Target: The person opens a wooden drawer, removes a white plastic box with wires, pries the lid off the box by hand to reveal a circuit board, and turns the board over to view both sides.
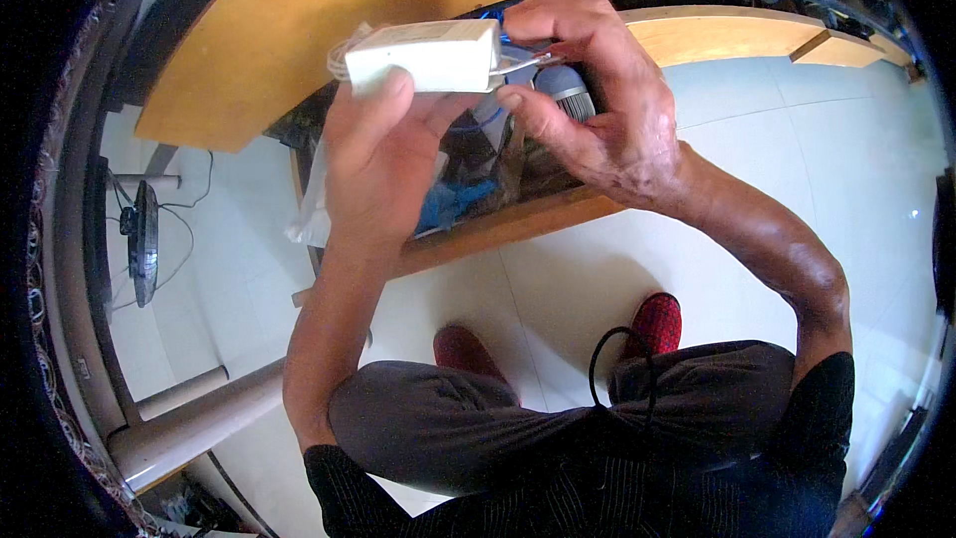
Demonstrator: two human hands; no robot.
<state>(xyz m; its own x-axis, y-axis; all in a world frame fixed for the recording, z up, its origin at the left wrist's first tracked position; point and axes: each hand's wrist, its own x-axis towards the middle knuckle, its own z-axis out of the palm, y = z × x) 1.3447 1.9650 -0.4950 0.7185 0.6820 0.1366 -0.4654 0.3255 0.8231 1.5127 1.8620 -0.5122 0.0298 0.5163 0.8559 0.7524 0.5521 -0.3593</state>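
Note:
A white rectangular box (422,60), perhaps a power adapter, is in my left hand (381,142), thumb across its near face. A pale cable is looped at its left end. From the right end a short white cable (519,67) runs to my right hand (616,104), whose curled thumb and forefinger are beside it; whether they pinch it is unclear. Below the hands an open wooden drawer (515,228) holds a blue plastic bag (452,202), clear plastic and other items. A grey-blue ribbed object (567,90) shows behind my right hand's fingers.
A yellow wooden tabletop (284,22) spans the top. More wooden drawer fronts (724,33) stand at the upper right. On the left are a black round object (143,243) with cables and a metal tube (209,411). My red shoes (657,321) rest on the tiled floor.

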